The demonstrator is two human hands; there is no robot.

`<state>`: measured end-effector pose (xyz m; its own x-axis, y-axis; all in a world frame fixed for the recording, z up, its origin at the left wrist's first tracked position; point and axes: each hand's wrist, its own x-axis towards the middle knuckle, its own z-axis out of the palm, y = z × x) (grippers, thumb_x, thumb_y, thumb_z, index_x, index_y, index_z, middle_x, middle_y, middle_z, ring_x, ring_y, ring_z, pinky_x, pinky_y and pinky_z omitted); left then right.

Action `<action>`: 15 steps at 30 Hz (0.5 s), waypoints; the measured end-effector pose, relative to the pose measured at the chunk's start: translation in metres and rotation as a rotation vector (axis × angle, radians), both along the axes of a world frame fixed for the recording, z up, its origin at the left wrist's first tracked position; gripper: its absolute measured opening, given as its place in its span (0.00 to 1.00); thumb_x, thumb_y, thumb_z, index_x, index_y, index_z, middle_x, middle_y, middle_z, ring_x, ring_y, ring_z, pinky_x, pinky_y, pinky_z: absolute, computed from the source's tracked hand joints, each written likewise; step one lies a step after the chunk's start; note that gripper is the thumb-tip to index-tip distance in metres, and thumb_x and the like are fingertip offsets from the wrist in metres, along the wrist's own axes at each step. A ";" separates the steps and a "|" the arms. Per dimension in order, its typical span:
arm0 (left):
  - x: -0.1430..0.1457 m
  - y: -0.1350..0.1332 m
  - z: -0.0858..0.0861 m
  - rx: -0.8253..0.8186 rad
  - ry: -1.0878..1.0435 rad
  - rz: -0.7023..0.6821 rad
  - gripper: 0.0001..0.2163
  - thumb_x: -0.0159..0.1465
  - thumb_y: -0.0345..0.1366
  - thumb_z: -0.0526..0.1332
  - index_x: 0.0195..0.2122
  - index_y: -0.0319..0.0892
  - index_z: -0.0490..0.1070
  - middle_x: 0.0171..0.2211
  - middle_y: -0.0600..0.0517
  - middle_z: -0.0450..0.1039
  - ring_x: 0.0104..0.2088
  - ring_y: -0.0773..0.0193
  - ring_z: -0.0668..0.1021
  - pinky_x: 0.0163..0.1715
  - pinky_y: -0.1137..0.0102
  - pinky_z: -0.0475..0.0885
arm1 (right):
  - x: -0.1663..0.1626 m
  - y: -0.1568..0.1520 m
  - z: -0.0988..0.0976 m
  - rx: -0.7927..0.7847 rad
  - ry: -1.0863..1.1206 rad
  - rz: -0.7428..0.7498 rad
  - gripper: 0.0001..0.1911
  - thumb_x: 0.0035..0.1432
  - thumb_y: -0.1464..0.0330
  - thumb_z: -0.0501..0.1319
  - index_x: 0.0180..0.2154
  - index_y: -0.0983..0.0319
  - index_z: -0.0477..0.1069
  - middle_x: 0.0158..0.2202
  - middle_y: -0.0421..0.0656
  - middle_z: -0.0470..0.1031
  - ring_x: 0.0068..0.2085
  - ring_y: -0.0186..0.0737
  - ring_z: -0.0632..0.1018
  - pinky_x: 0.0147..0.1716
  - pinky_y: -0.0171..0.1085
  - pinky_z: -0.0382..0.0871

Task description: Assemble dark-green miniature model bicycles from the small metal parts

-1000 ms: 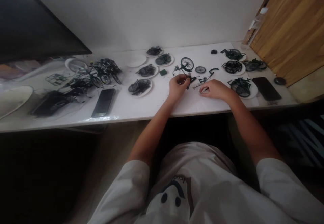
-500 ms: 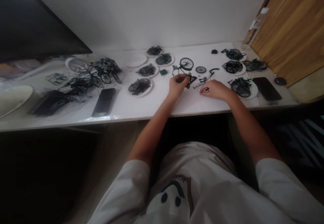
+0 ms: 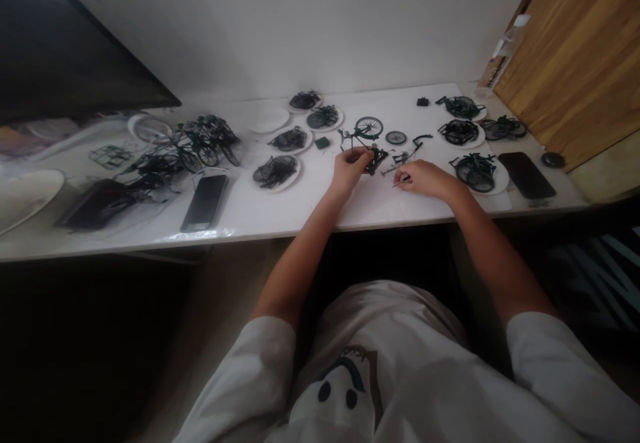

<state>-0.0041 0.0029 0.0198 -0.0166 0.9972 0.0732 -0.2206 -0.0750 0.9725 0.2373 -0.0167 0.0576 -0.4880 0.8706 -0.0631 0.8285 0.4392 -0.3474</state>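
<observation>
Holding the miniature bicycle (image 3: 376, 161) firmly in the left hand (image 3: 349, 168), fingers pinching it, seems wise; fingers of the right hand (image 3: 425, 177) pinch a slender piece (image 3: 396, 184), better gripped lightly

The table (image 3: 45, 243) runs along the wall (image 3: 350, 29), a screen (image 3: 65, 36) over its far left and a panel (image 3: 585, 63) at its right end. A bowl (image 3: 30, 193) stands at the left edge; right of it cluster several model bicycles (image 3: 215, 139), then a phone (image 3: 204, 203) near the front edge. Left of centre are five plates (image 3: 270, 120), four bearing bundled parts (image 3: 274, 171). In the middle the left hand (image 3: 350, 167) grips a bicycle frame (image 3: 377, 160); right of that lie a loose wheel (image 3: 396, 138) and, nearer, the right hand (image 3: 423, 179), a thin piece (image 3: 397, 183) at its fingertips. Three more laden plates sit farther right, with a second phone (image 3: 527, 175) right of the nearest and a bottle (image 3: 506, 49) behind, by the panel.
</observation>
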 end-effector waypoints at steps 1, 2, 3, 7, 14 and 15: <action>0.000 0.000 0.000 -0.002 -0.008 -0.001 0.17 0.57 0.45 0.82 0.37 0.41 0.80 0.37 0.48 0.87 0.35 0.63 0.86 0.36 0.68 0.84 | 0.000 0.000 0.000 -0.016 0.041 0.006 0.12 0.66 0.70 0.68 0.49 0.59 0.87 0.48 0.48 0.91 0.47 0.49 0.87 0.48 0.40 0.76; 0.000 0.000 0.000 -0.002 -0.013 -0.003 0.16 0.57 0.44 0.82 0.37 0.41 0.80 0.37 0.48 0.87 0.35 0.63 0.86 0.36 0.68 0.84 | -0.001 -0.001 0.001 -0.034 0.103 0.013 0.12 0.66 0.70 0.68 0.49 0.59 0.87 0.49 0.48 0.90 0.48 0.48 0.87 0.50 0.40 0.77; 0.001 0.000 0.001 -0.002 -0.013 -0.006 0.15 0.57 0.43 0.81 0.37 0.41 0.80 0.36 0.48 0.86 0.34 0.63 0.85 0.35 0.68 0.84 | -0.001 -0.002 0.002 -0.053 0.182 0.019 0.11 0.66 0.69 0.68 0.49 0.59 0.86 0.49 0.48 0.90 0.48 0.48 0.87 0.51 0.40 0.78; 0.001 -0.002 0.003 0.002 0.039 -0.012 0.12 0.60 0.42 0.79 0.37 0.42 0.81 0.34 0.49 0.85 0.33 0.64 0.85 0.34 0.70 0.82 | -0.009 -0.010 0.010 -0.102 0.528 0.033 0.14 0.67 0.57 0.70 0.48 0.59 0.84 0.50 0.49 0.90 0.51 0.48 0.86 0.56 0.44 0.80; 0.002 -0.006 0.002 0.053 0.124 -0.126 0.12 0.59 0.41 0.79 0.37 0.40 0.83 0.32 0.49 0.85 0.29 0.67 0.81 0.31 0.72 0.78 | -0.022 -0.015 0.010 0.032 0.783 -0.046 0.22 0.67 0.47 0.70 0.47 0.58 0.83 0.51 0.49 0.86 0.52 0.50 0.85 0.61 0.53 0.82; 0.002 -0.005 0.001 0.062 0.127 -0.144 0.11 0.60 0.41 0.78 0.37 0.40 0.84 0.32 0.49 0.85 0.29 0.67 0.82 0.31 0.72 0.78 | -0.023 -0.014 0.008 0.050 0.786 -0.057 0.22 0.67 0.47 0.70 0.48 0.58 0.82 0.51 0.49 0.86 0.52 0.50 0.84 0.61 0.53 0.82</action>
<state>-0.0021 -0.0025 0.0206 0.1388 0.9822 0.1269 -0.1088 -0.1122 0.9877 0.2146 -0.0309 0.0654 -0.3281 0.8881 0.3220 0.3698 0.4344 -0.8213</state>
